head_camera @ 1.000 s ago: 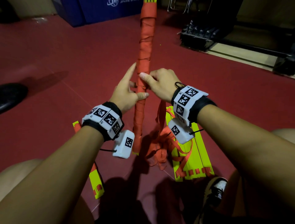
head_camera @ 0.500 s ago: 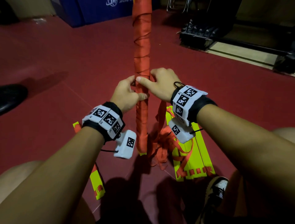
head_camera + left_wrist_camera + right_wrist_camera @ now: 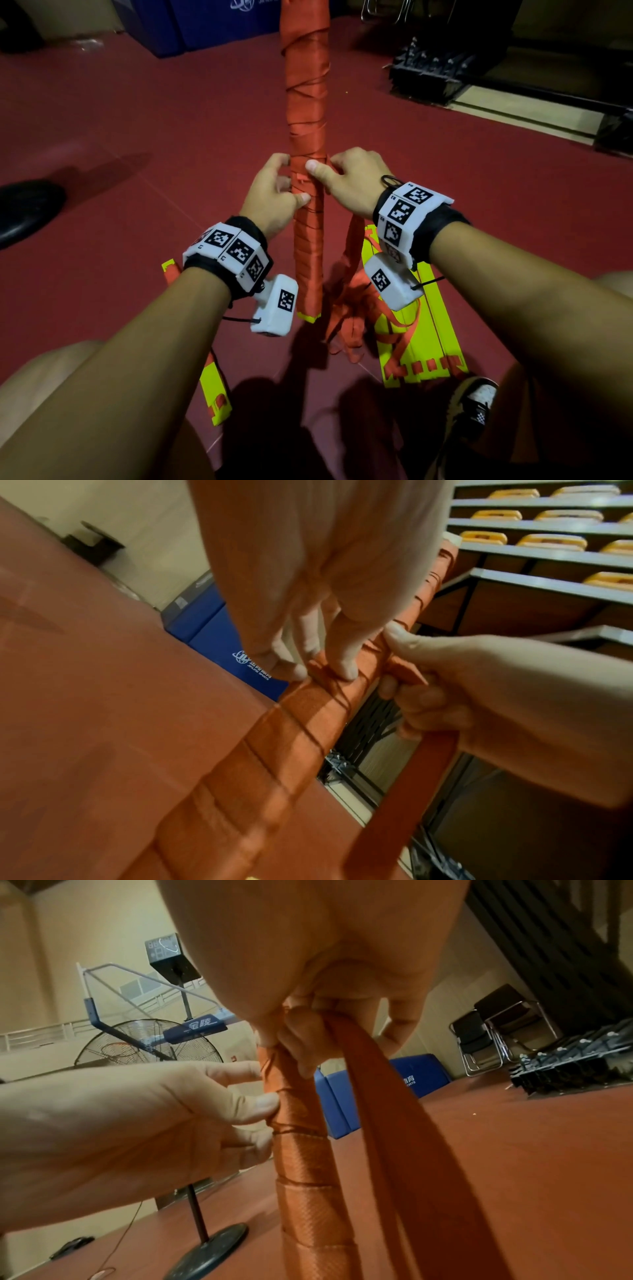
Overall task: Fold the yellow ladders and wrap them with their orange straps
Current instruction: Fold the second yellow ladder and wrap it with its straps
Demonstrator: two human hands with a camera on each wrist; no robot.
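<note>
The long folded yellow ladder bundle bound in orange woven strap (image 3: 306, 219) is standing upright off the dark red floor (image 3: 144, 113), between the left hand (image 3: 274, 195) and the right hand (image 3: 352, 180), which are both gripping it at mid-height. The left grip is pinching the wrapped turns between thumb and curled fingers, while the right grip is closing around the bundle and the loose orange strap tail (image 3: 383, 1123) hanging down beside it. The bundle is looking light and stiff, the webbing soft and prone to slipping, so the strap is probably best taken close to the last turn and kept taut.
</note>
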